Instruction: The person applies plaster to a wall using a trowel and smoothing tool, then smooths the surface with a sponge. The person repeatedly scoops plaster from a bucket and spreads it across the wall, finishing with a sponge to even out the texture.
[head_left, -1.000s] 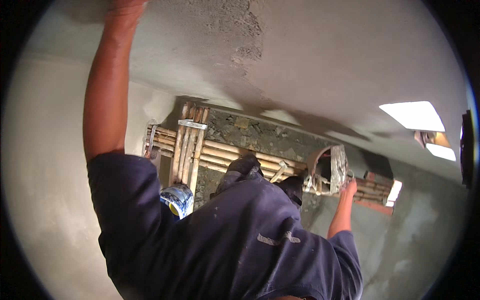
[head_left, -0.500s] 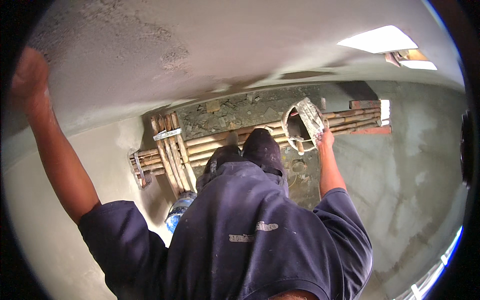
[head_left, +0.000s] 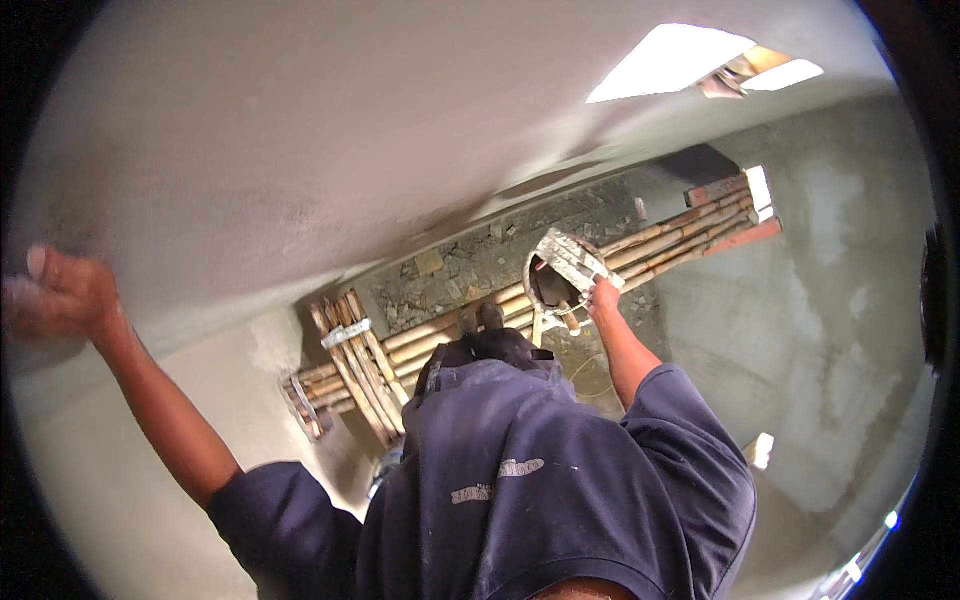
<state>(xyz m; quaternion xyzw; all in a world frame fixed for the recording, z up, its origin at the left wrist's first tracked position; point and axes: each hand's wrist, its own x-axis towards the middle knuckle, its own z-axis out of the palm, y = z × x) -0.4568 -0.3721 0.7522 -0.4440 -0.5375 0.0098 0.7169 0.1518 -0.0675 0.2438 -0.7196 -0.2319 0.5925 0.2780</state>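
My left hand [head_left: 72, 297] is raised at the far left, beside the plastered wall [head_left: 230, 150]. Its thumb stands apart from the fingers, which are blurred by motion, and nothing shows between them. On the right, my right hand [head_left: 604, 298] is closed on the edge of a flat, plaster-caked board [head_left: 574, 258]. That board lies slanted over the mouth of a round bucket [head_left: 534, 292], covering part of its opening. A short wooden handle [head_left: 572, 323] sticks out by the bucket's near rim. What the bucket holds is too dark to make out.
Below me, a platform of bamboo poles [head_left: 680, 235] runs across, with upright-looking poles [head_left: 362, 372] crossing it at the left. Rubble [head_left: 440, 280] lies along the wall's foot. A bright opening [head_left: 670, 65] is at the upper right. Another plastered wall [head_left: 800, 280] stands right.
My view has turned, so the platform now slopes up to the right. My left hand appears lower and more spread. My right hand stays on the board at the bucket.
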